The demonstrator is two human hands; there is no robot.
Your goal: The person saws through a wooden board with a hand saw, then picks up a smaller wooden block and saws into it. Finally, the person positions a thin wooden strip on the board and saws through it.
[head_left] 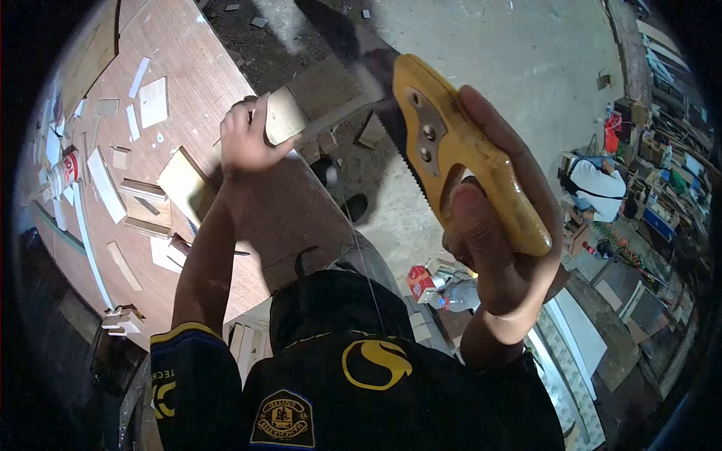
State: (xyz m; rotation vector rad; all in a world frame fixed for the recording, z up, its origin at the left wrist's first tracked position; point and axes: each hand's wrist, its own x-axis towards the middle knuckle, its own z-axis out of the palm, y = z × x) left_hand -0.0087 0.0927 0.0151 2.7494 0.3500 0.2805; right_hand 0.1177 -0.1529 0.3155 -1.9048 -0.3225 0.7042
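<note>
My right hand [500, 252] is wrapped round the yellow handle of a handsaw [432, 90], raised close to the camera. Rivets and a metal plate show on the handle, and the toothed blade reaches up and away to the left, partly in shadow. At the edge of the wooden table [188, 45], my left hand [248, 146] grips a small pale wooden block [284, 119], with the thumb along its near side and the fingers over the far one. The block juts out past the table edge, and the saw blade is apart from it.
Wood offcuts [154, 101], a pale board [180, 180], a small wooden frame [147, 209] and a bottle [64, 169] lie about the tabletop. Below right stand a plastic bottle [459, 295] and a red box [421, 282]. Another person [598, 184] sits by piled scrap wood at far right.
</note>
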